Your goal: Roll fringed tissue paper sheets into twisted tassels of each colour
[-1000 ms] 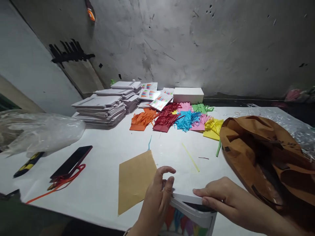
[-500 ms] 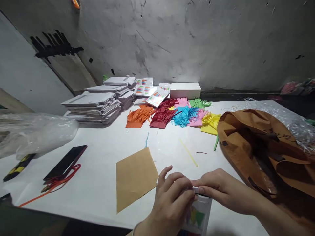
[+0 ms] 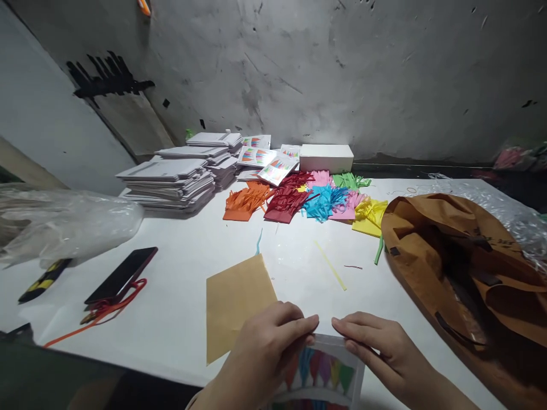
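Observation:
A clear plastic packet point(image 3: 322, 364) printed with rows of coloured tassels lies at the table's front edge. My left hand point(image 3: 273, 336) pinches its top edge on the left, thumb beneath and fingers above. On the right, my right hand point(image 3: 380, 341) pinches the same edge, fingertips a short gap from the left ones. The packet's lower part runs out of view. Left of it, partly behind my left hand, lies a brown paper piece point(image 3: 235, 302).
Behind are tassel bundles in orange point(image 3: 245, 202), dark red point(image 3: 286, 202), blue point(image 3: 322, 202) and yellow point(image 3: 370, 216). White packet stacks point(image 3: 166, 182) and a white box point(image 3: 327, 158) stand by the wall. A phone point(image 3: 122, 276) lies left; a brown bag point(image 3: 427, 245) lies right.
My hands have moved apart along the packet's top edge, and the left one has flattened and turned. More of the printed tassels shows now. The view has shifted slightly.

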Action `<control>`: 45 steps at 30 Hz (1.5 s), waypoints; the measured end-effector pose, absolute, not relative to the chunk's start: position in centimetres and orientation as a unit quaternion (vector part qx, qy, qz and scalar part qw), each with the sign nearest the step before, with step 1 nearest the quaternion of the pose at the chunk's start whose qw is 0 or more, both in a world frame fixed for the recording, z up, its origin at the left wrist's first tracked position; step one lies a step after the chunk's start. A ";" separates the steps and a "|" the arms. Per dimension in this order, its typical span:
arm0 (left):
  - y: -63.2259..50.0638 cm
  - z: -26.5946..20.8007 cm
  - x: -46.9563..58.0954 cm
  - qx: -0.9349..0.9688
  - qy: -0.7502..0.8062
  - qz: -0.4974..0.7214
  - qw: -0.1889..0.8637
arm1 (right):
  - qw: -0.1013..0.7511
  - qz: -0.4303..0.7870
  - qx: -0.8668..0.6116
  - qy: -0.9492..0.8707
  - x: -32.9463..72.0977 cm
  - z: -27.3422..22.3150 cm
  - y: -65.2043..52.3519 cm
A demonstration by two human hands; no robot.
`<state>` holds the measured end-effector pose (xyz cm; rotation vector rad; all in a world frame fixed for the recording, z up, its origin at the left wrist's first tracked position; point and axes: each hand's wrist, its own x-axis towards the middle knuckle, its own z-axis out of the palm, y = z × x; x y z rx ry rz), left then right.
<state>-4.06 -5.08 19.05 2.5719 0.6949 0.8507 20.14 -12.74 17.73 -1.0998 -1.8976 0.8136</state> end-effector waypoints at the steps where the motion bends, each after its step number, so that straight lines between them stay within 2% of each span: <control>1: -4.8 19.2 -4.5 0.899 0.246 0.302 0.201 | 0.410 0.306 -0.427 -0.746 19.8 17.5 -12.6; 5: -4.3 19.7 -5.5 0.836 0.284 0.342 0.321 | 0.477 0.249 -0.418 -0.732 18.1 16.8 -11.7; 10: -4.7 19.4 -7.6 0.681 0.380 0.452 0.433 | 0.507 0.242 -0.397 -0.726 14.7 16.4 -10.3; 14: -5.9 19.3 -12.0 0.670 0.415 0.449 0.421 | 0.506 0.273 -0.357 -0.736 10.5 15.4 -9.5; 19: -7.2 17.7 -18.8 0.691 0.462 0.397 0.390 | 0.480 0.312 -0.311 -0.758 4.1 11.4 -9.3; 21: -7.3 16.3 -21.1 0.679 0.501 0.376 0.382 | 0.438 0.339 -0.309 -0.773 2.1 9.8 -8.7; 24: -6.7 13.9 -23.7 0.657 0.559 0.347 0.369 | 0.313 0.365 -0.278 -0.832 1.0 9.2 -5.8; 27: -5.2 12.7 -25.2 0.625 0.607 0.314 0.378 | 0.241 0.297 -0.361 -0.851 1.5 10.3 0.1; 34: 1.2 12.9 -24.8 0.645 0.604 0.214 0.417 | 0.204 0.198 -0.467 -0.838 0.8 8.8 12.4; 40: 5.3 11.8 -23.9 0.635 0.620 0.267 0.375 | 0.226 0.248 -0.437 -0.835 1.4 7.9 11.3; 45: 6.2 12.2 -23.1 0.660 0.566 0.203 0.450 | 0.280 0.287 -0.404 -0.822 3.0 9.0 9.8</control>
